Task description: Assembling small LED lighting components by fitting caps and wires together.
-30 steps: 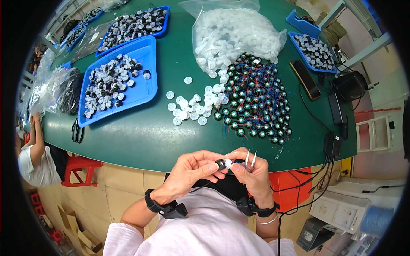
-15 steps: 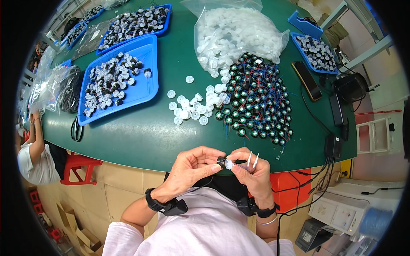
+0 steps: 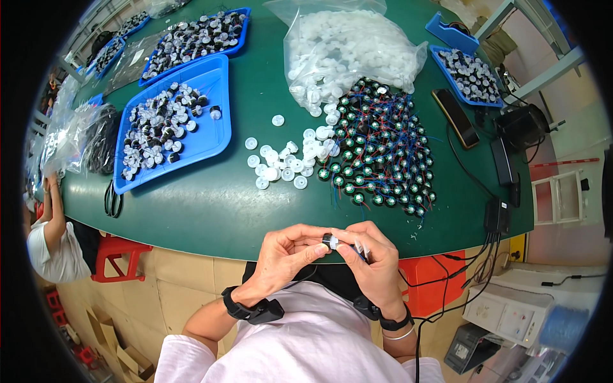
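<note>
Above the table's near edge, my left hand [image 3: 288,254] pinches a small black round component [image 3: 327,240] between thumb and fingers. My right hand [image 3: 375,260] is closed and its thumb and forefinger press a translucent white plastic cap [image 3: 334,243] against the component's right side. Tweezers [image 3: 361,250] are also tucked in the right hand, partly hidden by its fingers. Beyond my hands lie loose white caps [image 3: 281,167] and, to their right, a pile of black round components [image 3: 383,153] with green faces and red and blue wires.
A blue tray [image 3: 217,137] with several capped parts stands at left, another full tray [image 3: 237,45] behind it. A clear bag of white caps [image 3: 351,51] lies at the back. At right are a phone [image 3: 456,119], cables and a smaller tray [image 3: 469,76]. Another person's arm [image 3: 56,210] shows far left.
My right hand has come slightly left, bringing the cap up against the component. The tweezers have turned within its fingers. The left hand stays nearly in place.
</note>
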The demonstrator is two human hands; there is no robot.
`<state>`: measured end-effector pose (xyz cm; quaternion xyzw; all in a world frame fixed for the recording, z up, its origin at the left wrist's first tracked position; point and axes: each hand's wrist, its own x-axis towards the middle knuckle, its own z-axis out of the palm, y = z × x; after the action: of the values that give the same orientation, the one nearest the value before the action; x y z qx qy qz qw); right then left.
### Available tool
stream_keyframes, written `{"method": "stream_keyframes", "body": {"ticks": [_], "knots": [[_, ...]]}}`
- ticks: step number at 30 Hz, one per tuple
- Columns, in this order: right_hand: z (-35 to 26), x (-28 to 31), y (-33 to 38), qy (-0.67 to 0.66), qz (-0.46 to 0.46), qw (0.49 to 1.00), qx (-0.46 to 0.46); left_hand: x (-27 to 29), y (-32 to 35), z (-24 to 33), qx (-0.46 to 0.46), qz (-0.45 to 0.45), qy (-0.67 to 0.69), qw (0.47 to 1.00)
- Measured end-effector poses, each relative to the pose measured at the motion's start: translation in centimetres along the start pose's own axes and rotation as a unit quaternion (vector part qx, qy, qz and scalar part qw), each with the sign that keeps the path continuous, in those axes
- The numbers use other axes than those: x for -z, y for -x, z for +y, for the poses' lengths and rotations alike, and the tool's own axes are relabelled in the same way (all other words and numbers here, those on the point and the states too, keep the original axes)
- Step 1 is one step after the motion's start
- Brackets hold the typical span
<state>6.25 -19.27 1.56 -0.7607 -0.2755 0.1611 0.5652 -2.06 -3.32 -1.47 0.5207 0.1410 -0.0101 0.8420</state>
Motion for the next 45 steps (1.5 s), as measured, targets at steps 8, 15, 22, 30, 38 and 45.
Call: {"method": "stream_keyframes", "body": {"ticks": [8, 15, 22, 30, 38, 45], "knots": [[0.1, -0.9, 0.1, 0.046, 0.034, 0.998, 0.02, -0.6, 0.0, -1.1, -0.038, 0.037, -0.009, 0.999], [1.3, -2.2, -0.1, 0.016, 0.064, 0.997, 0.032, -0.1, -0.3, -1.2, -0.05, 0.033, -0.004, 0.998], [0.9, -2.6, 0.1, 0.086, 0.071, 0.987, 0.113, 1.1, -1.0, 0.8, 0.05, -0.036, 0.032, 0.998], [-0.4, -0.8, -0.4, 0.015, 0.035, 0.998, 0.049, 1.5, -1.3, 1.6, 0.112, -0.06, 0.087, 0.988], [0.2, -0.5, -0.5, 0.047, 0.011, 0.997, 0.056, 1.1, -1.3, 1.1, 0.074, -0.046, 0.078, 0.993], [0.1, -0.4, -0.6, 0.142, -0.023, 0.983, 0.113, 0.4, -0.8, -0.1, -0.006, 0.004, 0.012, 1.0]]}}
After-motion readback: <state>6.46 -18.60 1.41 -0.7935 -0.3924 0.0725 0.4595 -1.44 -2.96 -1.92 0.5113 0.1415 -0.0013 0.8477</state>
